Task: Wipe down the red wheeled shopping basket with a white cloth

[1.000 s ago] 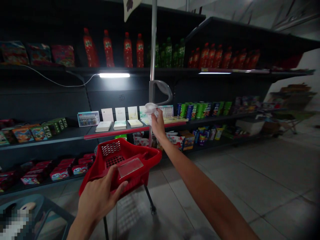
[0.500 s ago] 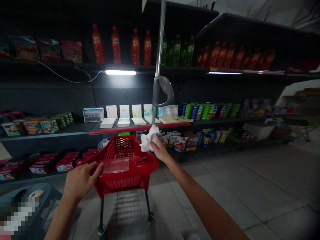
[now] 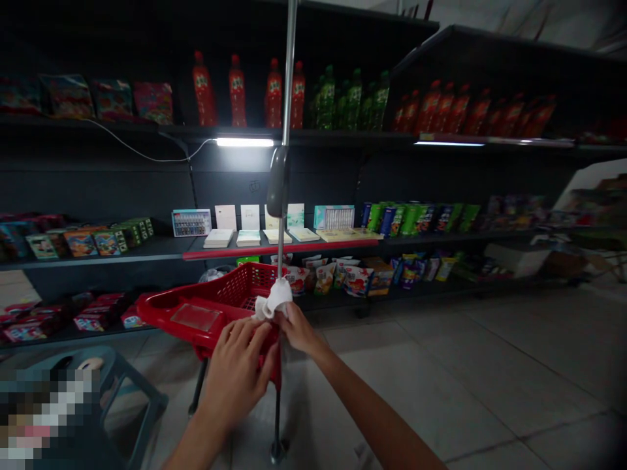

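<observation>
White cloth (image 3: 273, 303), clenched in right grip (image 3: 294, 326), now lower; left grip (image 3: 240, 372) released on basket (image 3: 210, 313).

Dim aisle; shelf strip light (image 3: 244, 141) glares; edges warped, dark; lower-left corner pixelated.

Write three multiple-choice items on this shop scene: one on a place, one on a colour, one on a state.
1. Where is the white cloth?
A. on the floor
B. against the metal pole at the basket's rim
C. on the top shelf

2. What colour is the basket?
A. red
B. blue
C. grey

3. How is the right hand?
A. hanging free
B. flat on the floor
C. closed on the cloth

Answers:
1 B, the cloth sits bunched against the pole just above the basket's edge.
2 A, its mesh walls and rim are red.
3 C, its fingers pinch the cloth, while the left hand rests on the basket's near side.
</observation>
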Motion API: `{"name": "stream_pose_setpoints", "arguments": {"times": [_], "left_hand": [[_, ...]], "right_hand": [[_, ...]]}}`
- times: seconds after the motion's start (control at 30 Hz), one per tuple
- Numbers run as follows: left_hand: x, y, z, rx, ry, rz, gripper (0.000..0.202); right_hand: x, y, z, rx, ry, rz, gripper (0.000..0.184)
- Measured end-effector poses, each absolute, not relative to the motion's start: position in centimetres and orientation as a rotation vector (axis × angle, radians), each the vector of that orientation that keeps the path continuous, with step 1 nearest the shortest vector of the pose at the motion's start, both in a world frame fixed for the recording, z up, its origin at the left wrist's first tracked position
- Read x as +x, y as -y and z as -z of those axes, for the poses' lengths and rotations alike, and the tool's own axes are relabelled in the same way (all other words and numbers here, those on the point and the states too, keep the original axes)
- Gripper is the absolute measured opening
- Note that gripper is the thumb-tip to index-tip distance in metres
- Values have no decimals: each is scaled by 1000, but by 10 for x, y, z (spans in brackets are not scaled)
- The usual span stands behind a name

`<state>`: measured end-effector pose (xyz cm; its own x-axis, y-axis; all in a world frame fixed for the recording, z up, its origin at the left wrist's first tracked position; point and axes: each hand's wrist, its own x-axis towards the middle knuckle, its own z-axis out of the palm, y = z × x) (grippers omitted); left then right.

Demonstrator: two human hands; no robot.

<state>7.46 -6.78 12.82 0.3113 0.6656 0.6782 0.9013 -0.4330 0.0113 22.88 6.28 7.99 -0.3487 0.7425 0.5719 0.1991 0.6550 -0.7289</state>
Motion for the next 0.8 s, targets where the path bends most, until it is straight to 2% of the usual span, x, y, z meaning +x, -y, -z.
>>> {"name": "stream_pose_setpoints", "arguments": {"times": [0.23,0.53,0.8], "left_hand": [[69,61,-124,-2084,1721,661,24],[28,58,-148,-2090,1949,424,39],[15,56,-151,-1991,2007,184,40]], "right_hand": [[208,-55,-62,-714,1907,-585,24],[196,-73,-39,-493,2127,-501,35],[216,-114,-11,-818,2127,-419,56]]}}
